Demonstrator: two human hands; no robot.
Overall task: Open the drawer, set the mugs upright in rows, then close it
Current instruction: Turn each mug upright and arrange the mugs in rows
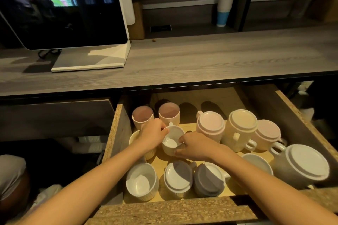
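The drawer (117, 133) stands pulled out below the counter, full of mugs. Both hands hold one white mug (172, 139) upright in the middle: my left hand (152, 135) grips its left rim, my right hand (193, 147) its right side. Two pink mugs (169, 112) stand upright at the back left. A white mug (141, 181) stands upright at the front left. Upside down are a pink mug (210, 124), a cream mug (241, 124), another pink mug (268, 133), two front mugs (178, 177), and a large white mug (307, 162).
A grey wooden counter (201, 60) overhangs the drawer's back. A dark screen on a white stand (87, 55) sits on it at the left. A white and blue tumbler (224, 9) stands on the shelf behind. The drawer's chipboard front edge (173, 210) lies nearest me.
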